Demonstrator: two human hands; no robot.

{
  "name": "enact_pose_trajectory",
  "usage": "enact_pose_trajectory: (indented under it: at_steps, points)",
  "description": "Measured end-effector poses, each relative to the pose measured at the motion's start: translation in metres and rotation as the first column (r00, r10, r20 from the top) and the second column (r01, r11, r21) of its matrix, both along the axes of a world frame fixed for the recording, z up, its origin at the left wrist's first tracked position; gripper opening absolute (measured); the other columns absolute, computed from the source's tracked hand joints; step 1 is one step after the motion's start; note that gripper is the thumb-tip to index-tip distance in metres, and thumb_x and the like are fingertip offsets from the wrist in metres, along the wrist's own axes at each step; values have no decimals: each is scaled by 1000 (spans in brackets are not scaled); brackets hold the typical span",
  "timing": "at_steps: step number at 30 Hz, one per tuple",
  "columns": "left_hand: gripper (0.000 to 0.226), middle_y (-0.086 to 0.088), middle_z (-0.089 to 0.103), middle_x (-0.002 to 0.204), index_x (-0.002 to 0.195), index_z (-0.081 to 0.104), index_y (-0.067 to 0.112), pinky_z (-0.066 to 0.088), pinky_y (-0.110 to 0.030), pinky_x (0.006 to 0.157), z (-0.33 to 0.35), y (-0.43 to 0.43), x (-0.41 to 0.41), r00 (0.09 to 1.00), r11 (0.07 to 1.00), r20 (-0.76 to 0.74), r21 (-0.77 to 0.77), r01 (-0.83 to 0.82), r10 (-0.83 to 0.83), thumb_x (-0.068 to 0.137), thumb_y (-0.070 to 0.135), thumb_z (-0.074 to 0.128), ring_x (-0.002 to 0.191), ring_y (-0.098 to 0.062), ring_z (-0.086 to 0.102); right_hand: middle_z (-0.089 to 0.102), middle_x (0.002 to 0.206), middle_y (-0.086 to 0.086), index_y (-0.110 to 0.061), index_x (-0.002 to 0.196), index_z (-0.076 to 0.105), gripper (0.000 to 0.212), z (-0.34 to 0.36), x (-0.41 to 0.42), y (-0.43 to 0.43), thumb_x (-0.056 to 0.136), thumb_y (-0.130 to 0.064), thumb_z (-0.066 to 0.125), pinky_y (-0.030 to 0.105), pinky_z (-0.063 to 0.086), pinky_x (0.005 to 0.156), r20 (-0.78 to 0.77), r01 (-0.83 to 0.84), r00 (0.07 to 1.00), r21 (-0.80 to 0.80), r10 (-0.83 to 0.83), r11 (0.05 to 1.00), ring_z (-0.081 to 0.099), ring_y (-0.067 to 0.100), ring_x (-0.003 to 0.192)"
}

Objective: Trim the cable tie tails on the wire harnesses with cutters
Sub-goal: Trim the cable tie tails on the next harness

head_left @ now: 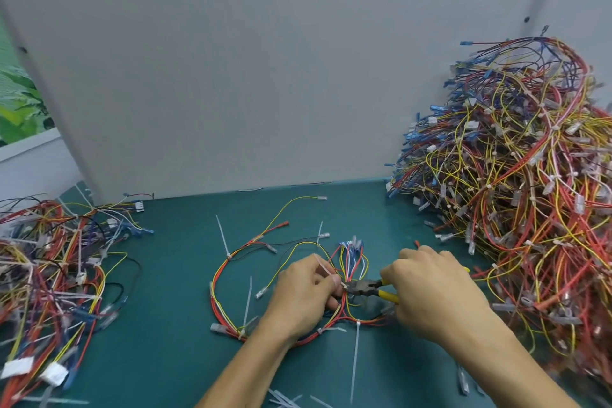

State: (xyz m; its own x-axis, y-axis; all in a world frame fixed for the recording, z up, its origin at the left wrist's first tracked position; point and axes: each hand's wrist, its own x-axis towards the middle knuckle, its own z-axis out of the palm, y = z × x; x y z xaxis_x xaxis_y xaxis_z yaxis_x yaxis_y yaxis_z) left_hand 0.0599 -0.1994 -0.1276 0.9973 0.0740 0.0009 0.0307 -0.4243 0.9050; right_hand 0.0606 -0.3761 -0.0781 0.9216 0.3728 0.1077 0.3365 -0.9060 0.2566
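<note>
Your left hand [304, 291] held the wire harness [228, 275] down on the green table mat [172, 358], thumb and forefinger pinching a white cable tie tail [326, 270] at the bundle's crossing. Your right hand [430, 288] was curled around the yellow handles of the cutters [367, 286], nose pointing left and touching the tie just beside your left thumb. The jaws looked nearly closed; cannot tell whether they bit the tail, since your left fingers covered the tie head. Your right palm hid most of the handles.

The harness lay as a loop, centre of the mat, in front of you. A cluster of blue terminals [352, 247] stood just behind the cut spot, crowding the cutter nose. Untrimmed tails stuck out on the same harness: one at far left of the loop [222, 235], one near your left wrist [247, 301], one running toward you between your forearms [355, 361].

A big heap of harnesses [513, 192] was stacked right, against the grey partition [265, 76], near your right arm. A flatter harness pile [49, 258] lay left, well apart. Loose white tie offcuts [284, 399] lay at the near edge.
</note>
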Motion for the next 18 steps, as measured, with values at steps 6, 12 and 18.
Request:
enact_pose_trajectory:
  at_steps: [6, 12, 18]
  points:
    - [11, 3, 71, 68, 80, 60, 18, 37, -14, 45, -1, 0, 0, 1000, 1000, 10, 0, 0, 0, 88, 12, 58, 54, -6, 63, 57, 104, 0, -24, 105, 62, 22, -2, 1, -2, 86, -28, 53, 35, 28, 73, 5, -9, 1000, 21, 9, 1000, 53, 28, 106]
    - [12, 1, 72, 69, 79, 61, 19, 39, -21, 50, 0, -1, -1, 1000, 1000, 18, 23, 2, -3, 88, 12, 58, 55, -7, 63, 53, 98, -1, -25, 106, 63, 24, -2, 1, -3, 86, -30, 52, 34, 28, 72, 11, -10, 1000, 52, 10, 999, 53, 27, 104]
    - [12, 1, 72, 69, 79, 60, 20, 39, -19, 50, 0, 0, -1, 1000, 1000, 23, 25, 1, -2, 88, 12, 58, 56, -6, 63, 41, 87, -3, -26, 102, 62, 19, -1, 0, -3, 86, -27, 52, 32, 28, 70, -7, -28, 1000, 79, 29, 996, 55, 27, 102]
